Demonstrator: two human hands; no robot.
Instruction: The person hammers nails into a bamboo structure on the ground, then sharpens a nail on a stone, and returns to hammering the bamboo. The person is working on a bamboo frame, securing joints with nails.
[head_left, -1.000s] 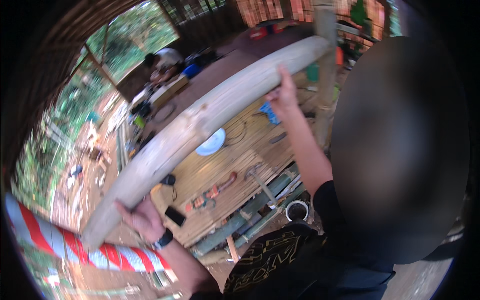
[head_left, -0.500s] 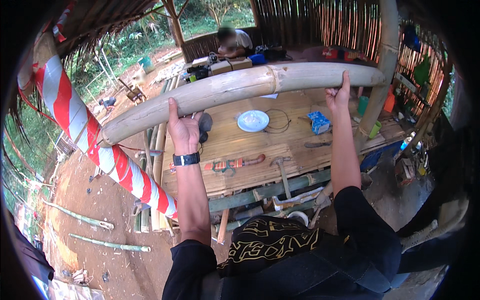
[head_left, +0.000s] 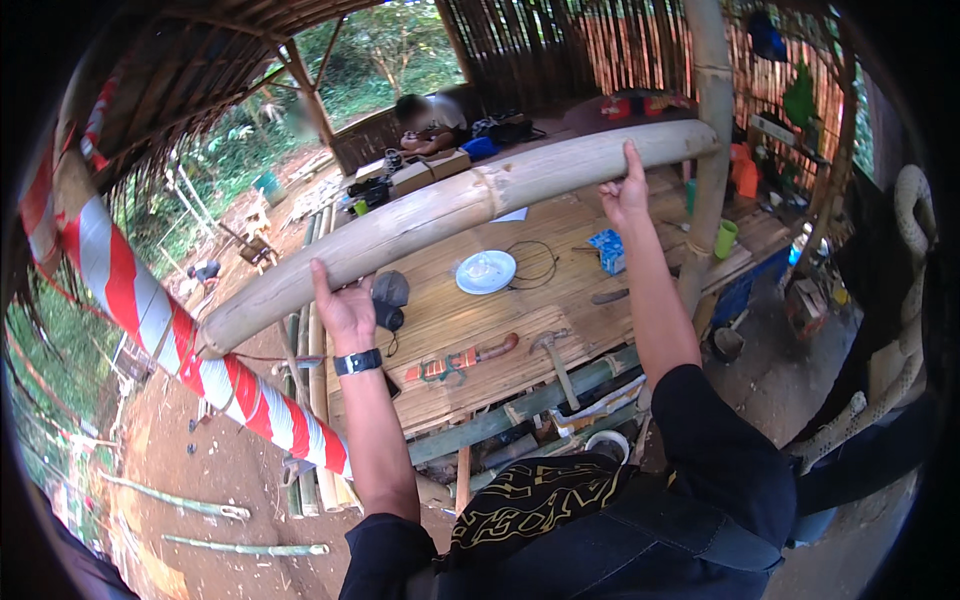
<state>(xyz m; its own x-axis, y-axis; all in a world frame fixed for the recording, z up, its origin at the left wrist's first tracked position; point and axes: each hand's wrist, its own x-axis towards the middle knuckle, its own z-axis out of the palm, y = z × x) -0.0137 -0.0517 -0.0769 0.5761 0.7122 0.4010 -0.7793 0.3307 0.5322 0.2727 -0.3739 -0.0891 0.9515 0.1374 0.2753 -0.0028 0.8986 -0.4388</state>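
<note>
A thick, pale bamboo pole [head_left: 420, 215] runs across in front of me at arm's length, between two posts. My left hand [head_left: 347, 312] is closed on its left part from below, the thumb up against the near side and the fingers partly hidden behind it. Further right, my right hand [head_left: 626, 197] grips the same pole, its thumb pointing up along the near face. The pole's left end meets a post wrapped in red and white stripes [head_left: 165, 315]. At its right end it overlaps an upright bamboo post [head_left: 709, 110]; whether they touch I cannot tell.
Below the pole spreads a bamboo-slat platform [head_left: 440, 335]. It holds a pale blue plate [head_left: 486, 271], a hammer [head_left: 553, 365], a handled tool in an orange sheath [head_left: 460, 361] and a blue box [head_left: 607, 250]. A person [head_left: 432, 122] sits at the back. Cut bamboo poles [head_left: 245, 547] lie on the ground.
My view has shifted, so the platform and posts appear further left and mostly lower. Both hands keep their hold on the bamboo pole, which still spans the two posts.
</note>
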